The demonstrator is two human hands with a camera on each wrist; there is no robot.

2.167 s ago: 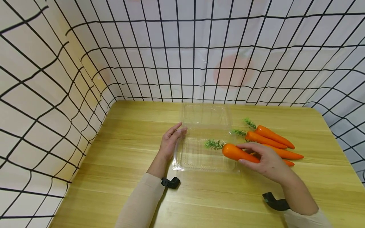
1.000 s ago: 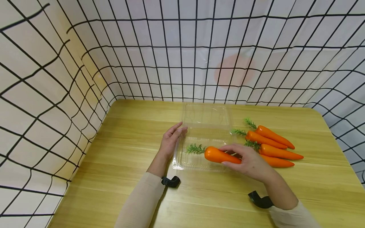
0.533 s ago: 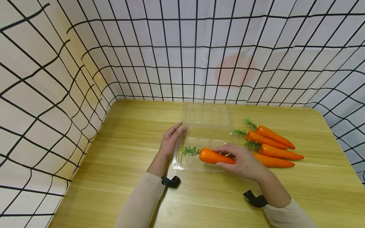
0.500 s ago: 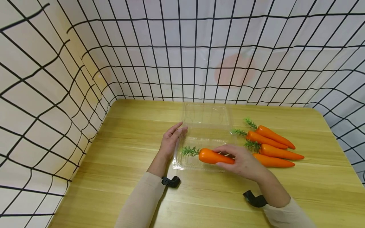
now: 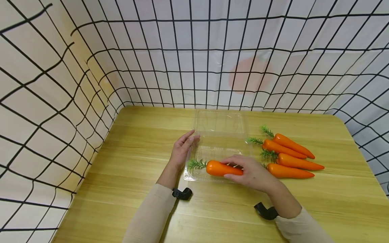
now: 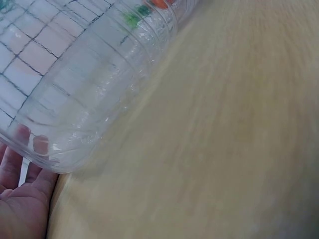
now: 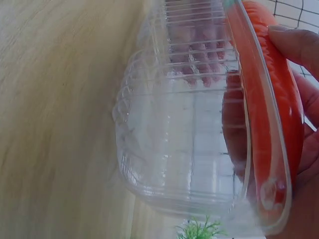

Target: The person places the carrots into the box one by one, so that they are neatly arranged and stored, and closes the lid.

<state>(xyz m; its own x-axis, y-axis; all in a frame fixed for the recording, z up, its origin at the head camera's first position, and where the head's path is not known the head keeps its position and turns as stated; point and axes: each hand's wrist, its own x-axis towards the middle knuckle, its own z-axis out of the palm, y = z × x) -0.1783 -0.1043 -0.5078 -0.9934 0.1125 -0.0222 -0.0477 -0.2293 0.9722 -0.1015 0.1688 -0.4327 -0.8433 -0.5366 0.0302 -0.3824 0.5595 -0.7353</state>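
Note:
A clear plastic clamshell box [image 5: 217, 148] lies open on the wooden table, its lid [image 5: 220, 121] folded back toward the far edge. My left hand [image 5: 180, 152] rests at the box's left rim, fingers fairly straight; two fingertips show through the plastic in the left wrist view. My right hand [image 5: 253, 173] grips an orange carrot [image 5: 215, 168] with green leaves [image 5: 197, 164] between thumb and fingers. The carrot lies crosswise above the front part of the box, leaves pointing left. In the right wrist view, the carrot [image 7: 281, 99] appears just beyond the box rim [image 7: 266, 84].
Several more orange carrots [image 5: 291, 170] lie side by side on the table [image 5: 136, 135], right of the box, leaves toward it. Black wire mesh [image 5: 206, 60] over pale sheeting walls in the back and sides.
My right hand has carried the carrot left and slightly toward me, from the box's right side to over its front part. My left hand has stayed put.

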